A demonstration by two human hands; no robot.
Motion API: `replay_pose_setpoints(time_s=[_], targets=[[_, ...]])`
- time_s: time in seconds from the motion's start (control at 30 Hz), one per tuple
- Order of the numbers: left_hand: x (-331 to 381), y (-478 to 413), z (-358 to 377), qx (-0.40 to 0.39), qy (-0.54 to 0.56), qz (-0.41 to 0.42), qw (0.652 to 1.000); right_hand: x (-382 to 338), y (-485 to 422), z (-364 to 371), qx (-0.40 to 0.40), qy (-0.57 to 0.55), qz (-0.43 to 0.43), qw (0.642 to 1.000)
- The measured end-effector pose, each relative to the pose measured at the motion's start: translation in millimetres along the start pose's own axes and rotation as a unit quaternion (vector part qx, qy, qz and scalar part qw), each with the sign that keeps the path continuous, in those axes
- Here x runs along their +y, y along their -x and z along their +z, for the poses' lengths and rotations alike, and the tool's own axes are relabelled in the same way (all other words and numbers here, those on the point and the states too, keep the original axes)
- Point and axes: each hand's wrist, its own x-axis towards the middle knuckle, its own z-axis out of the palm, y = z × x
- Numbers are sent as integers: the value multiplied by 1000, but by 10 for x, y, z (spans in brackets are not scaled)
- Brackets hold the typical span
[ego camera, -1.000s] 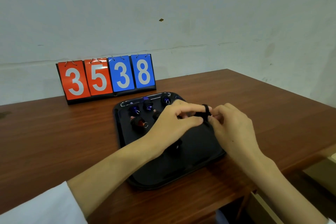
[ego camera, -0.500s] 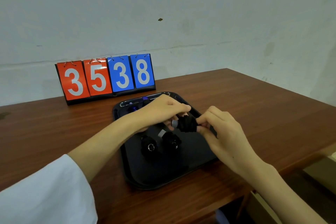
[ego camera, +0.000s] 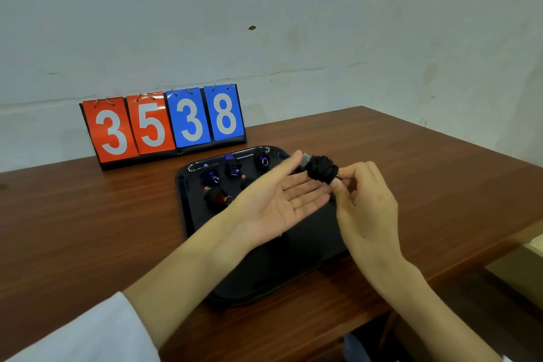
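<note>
**A light, soft bundle pinched at one end above the tray**

We see the black pleated bundle [ego camera: 321, 169] held in the air over the far right corner of the black tray [ego camera: 293, 273], clear of its floor. The right hand [ego camera: 367, 206] pinches its right end between thumb and forefinger, with the other fingers loosely curled. The left hand [ego camera: 282, 203] lies palm up, fingers straight and close together. Its forefinger tip reaches the grey cap [ego camera: 306, 159] at the bundle's left end, though we cannot tell whether it presses there.

We judge the bundle light, since two fingertips carry it. Its folds look soft and likely to give or splay under a squeeze, so the middle is a poor place to grip. We would hold it by the two ends, where the grey cap looks hard and should not slip.

On the tray's far part lie several small pieces: blue ones [ego camera: 211, 175] with little rings and a reddish one [ego camera: 217, 197]. The tray sits on a brown wooden table [ego camera: 88, 229], its grain smooth and dull. A flip scoreboard [ego camera: 164, 123] reading 35 and 38 stands behind it, against a pale, scuffed wall [ego camera: 264, 23]
</note>
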Motion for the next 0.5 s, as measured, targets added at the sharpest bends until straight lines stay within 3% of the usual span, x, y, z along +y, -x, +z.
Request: replay_pose_setpoints(time_s=[0.27,0.4,0.5], targets=[[2,-120,4,36,-77,65,994,-82,-1,21,28,72,-66,995],[104,-181,-37,85,-235,15,968,-3,32,46,-39,94,-54,993],[213,-252,-51,119,-325,-31,938,71,-2,5,-135,114,-32,984]])
